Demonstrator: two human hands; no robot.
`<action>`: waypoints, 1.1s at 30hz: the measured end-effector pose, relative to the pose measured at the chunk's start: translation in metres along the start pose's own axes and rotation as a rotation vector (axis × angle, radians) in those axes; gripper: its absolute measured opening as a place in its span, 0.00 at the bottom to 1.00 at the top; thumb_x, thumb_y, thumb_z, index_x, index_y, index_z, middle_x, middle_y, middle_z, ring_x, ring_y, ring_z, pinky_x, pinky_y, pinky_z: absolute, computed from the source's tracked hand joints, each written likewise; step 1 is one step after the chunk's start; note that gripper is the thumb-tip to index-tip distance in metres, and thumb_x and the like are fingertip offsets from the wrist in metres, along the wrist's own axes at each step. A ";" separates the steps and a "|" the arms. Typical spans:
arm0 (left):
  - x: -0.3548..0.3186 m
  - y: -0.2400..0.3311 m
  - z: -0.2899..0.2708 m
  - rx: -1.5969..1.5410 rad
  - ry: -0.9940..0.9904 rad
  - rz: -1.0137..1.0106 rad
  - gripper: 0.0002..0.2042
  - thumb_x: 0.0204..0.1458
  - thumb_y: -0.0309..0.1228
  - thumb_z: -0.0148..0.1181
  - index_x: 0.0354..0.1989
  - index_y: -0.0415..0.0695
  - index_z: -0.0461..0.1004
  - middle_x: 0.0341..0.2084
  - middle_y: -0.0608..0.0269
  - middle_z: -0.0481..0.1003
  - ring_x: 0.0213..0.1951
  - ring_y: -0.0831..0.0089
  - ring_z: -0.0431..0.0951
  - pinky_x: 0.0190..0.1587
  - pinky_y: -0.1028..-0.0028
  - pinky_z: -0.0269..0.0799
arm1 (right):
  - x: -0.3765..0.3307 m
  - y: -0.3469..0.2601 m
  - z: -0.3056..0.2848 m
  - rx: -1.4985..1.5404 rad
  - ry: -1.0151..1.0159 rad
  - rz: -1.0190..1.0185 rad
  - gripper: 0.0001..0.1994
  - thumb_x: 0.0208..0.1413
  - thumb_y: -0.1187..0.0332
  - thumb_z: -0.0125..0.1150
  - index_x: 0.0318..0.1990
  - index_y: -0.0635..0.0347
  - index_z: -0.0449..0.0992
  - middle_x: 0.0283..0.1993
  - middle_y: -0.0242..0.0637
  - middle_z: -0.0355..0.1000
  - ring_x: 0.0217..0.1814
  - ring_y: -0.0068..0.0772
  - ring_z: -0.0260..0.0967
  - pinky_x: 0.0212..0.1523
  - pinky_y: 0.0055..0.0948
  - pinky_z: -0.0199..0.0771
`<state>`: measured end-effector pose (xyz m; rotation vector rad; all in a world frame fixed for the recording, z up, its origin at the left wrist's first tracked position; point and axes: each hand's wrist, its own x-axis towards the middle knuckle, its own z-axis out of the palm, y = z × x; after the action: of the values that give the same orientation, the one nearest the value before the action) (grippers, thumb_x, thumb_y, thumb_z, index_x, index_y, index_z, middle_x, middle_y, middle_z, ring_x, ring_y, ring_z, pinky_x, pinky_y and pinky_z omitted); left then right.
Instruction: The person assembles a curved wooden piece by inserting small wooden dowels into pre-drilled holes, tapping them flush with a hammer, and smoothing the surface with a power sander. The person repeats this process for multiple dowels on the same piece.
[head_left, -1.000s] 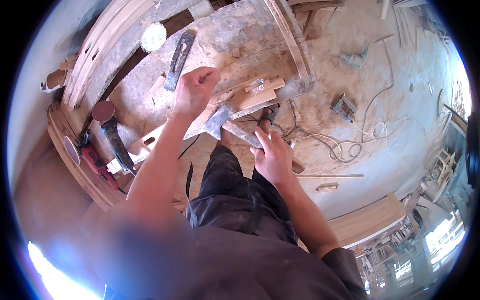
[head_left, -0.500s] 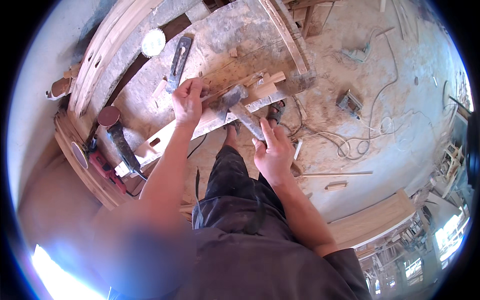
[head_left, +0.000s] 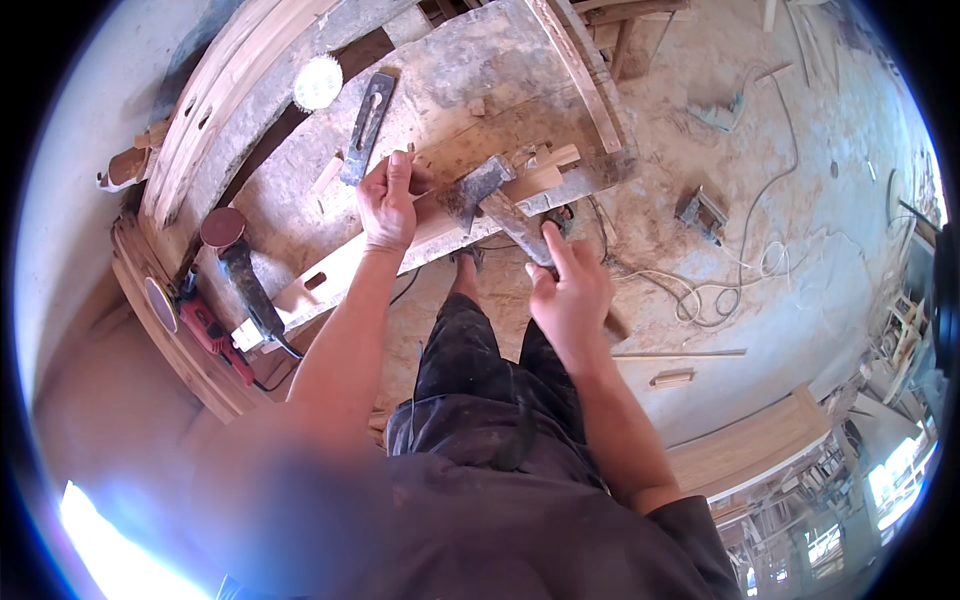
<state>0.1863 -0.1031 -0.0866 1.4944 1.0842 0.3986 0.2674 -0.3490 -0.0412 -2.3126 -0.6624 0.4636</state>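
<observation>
My right hand (head_left: pixel 572 295) is closed around the wooden handle of a hatchet (head_left: pixel 480 190), whose grey metal head hangs over the workpiece. Beneath it lies a long pale wooden rail (head_left: pixel 345 262) along the bench's near edge, with a slot cut near its left end and narrower tongues at its right end. My left hand (head_left: pixel 388 210) is closed above the middle of that rail; what its fingers pinch, if anything, is hidden. Just beyond the left hand a dark slotted metal bar (head_left: pixel 367 128) rests on the bench, beside a small wood scrap (head_left: pixel 328 173).
A disc sander (head_left: pixel 238 265) lies on the bench's left, near a red grinder (head_left: pixel 207 328). Farther back are a pale toothed disc (head_left: pixel 318 82) and long slotted boards (head_left: pixel 215 95). Cables (head_left: pixel 730 290) and a metal tool (head_left: pixel 702 213) lie on the floor at right.
My left hand has shifted slightly right over the rail. My right hand and the hatchet have also moved a little to the right; the hatchet stays in my grip.
</observation>
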 end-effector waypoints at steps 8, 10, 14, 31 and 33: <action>-0.003 0.002 0.003 0.069 0.044 0.075 0.23 0.68 0.45 0.54 0.33 0.35 0.81 0.23 0.62 0.80 0.26 0.76 0.76 0.33 0.74 0.74 | 0.003 0.007 -0.007 0.056 0.004 0.023 0.27 0.42 0.77 0.74 0.55 0.56 0.80 0.36 0.39 0.74 0.31 0.44 0.75 0.32 0.41 0.74; -0.003 0.002 0.004 0.139 0.038 0.098 0.23 0.68 0.44 0.54 0.31 0.35 0.81 0.23 0.63 0.79 0.26 0.77 0.76 0.33 0.74 0.73 | 0.000 0.004 -0.003 0.052 0.017 -0.001 0.26 0.44 0.73 0.74 0.55 0.54 0.79 0.36 0.38 0.71 0.33 0.47 0.74 0.32 0.42 0.74; 0.000 -0.003 0.005 0.200 -0.006 0.063 0.19 0.66 0.41 0.56 0.31 0.37 0.81 0.22 0.62 0.78 0.26 0.76 0.75 0.33 0.73 0.72 | -0.012 0.000 -0.013 0.270 -0.105 0.115 0.25 0.46 0.76 0.72 0.55 0.63 0.79 0.36 0.39 0.74 0.31 0.37 0.75 0.34 0.34 0.75; -0.010 0.032 0.074 0.730 -0.180 0.637 0.10 0.55 0.36 0.65 0.38 0.43 0.80 0.36 0.57 0.76 0.41 0.52 0.77 0.39 0.57 0.77 | 0.110 0.037 -0.109 1.172 -0.502 0.798 0.19 0.67 0.58 0.49 0.50 0.69 0.71 0.22 0.34 0.67 0.14 0.29 0.62 0.18 0.31 0.66; -0.009 0.032 0.077 0.766 -0.190 0.630 0.10 0.55 0.36 0.65 0.38 0.43 0.80 0.36 0.57 0.76 0.40 0.52 0.77 0.39 0.57 0.77 | 0.116 0.033 -0.111 1.028 -0.674 0.756 0.18 0.66 0.60 0.50 0.50 0.68 0.72 0.23 0.36 0.68 0.14 0.30 0.62 0.17 0.29 0.65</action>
<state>0.2527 -0.1522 -0.0739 2.5128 0.6010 0.2630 0.4265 -0.3607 -0.0025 -1.2882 0.2277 1.5372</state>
